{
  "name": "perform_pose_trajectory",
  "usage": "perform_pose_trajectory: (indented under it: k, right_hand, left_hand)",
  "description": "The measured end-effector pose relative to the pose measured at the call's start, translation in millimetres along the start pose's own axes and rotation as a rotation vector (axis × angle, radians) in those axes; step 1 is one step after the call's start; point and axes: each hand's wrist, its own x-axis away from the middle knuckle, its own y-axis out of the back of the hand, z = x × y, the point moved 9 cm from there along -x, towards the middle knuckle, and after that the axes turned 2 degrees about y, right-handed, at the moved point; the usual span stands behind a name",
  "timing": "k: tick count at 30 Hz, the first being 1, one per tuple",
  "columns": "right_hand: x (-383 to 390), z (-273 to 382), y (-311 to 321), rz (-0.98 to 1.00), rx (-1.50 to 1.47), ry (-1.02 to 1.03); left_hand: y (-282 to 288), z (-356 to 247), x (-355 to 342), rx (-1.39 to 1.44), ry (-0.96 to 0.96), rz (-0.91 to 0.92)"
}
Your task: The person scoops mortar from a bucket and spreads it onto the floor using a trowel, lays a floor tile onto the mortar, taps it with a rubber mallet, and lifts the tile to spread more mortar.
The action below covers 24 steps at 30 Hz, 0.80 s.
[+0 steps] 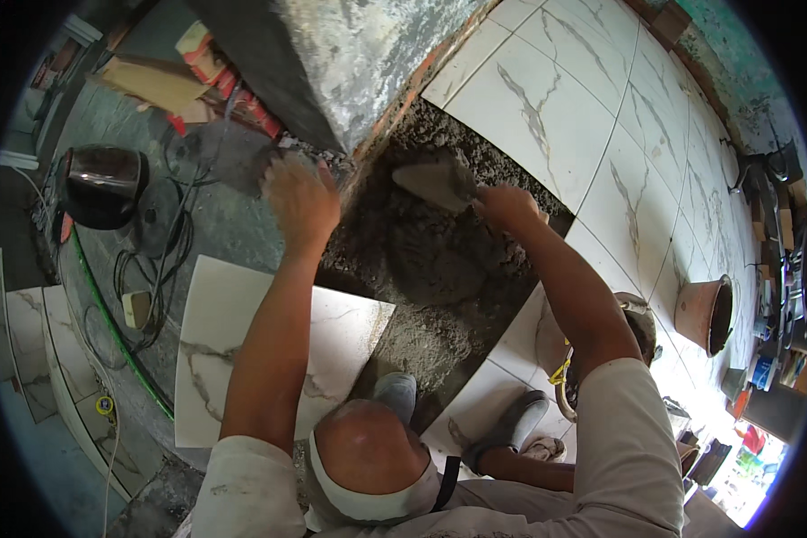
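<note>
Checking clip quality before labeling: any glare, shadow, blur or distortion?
Head view: bright opening at lower right blown out; mortar in dim shade; left hand looks slightly blurred, possibly from motion; floor tiles show fisheye-bowed joints.

Left hand [302, 202] blurred, its grip unreadable; mason's trowel [429, 182] — its handle mostly hidden inside the right hand [509, 208]; bucket [549, 345] partly covered by the right forearm [587, 309]; clutter [764, 370] near the right rim — too small to tell.
</note>
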Motion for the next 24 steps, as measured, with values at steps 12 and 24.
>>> perform_pose_trajectory:
  k: [12, 24]
  right_hand:
    - [-9.5, -57.8, 5.6, 0.017, -0.235, -0.054]
    - [-57.2, -76.8, -26.6, 0.267, -0.527, -0.162]
  left_hand:
    - [-1.9, -9.0, -2.0, -0.122, -0.007, 0.057]
    - [-2.6, -12.3, -2.8, -0.119, -0.016, 0.053]
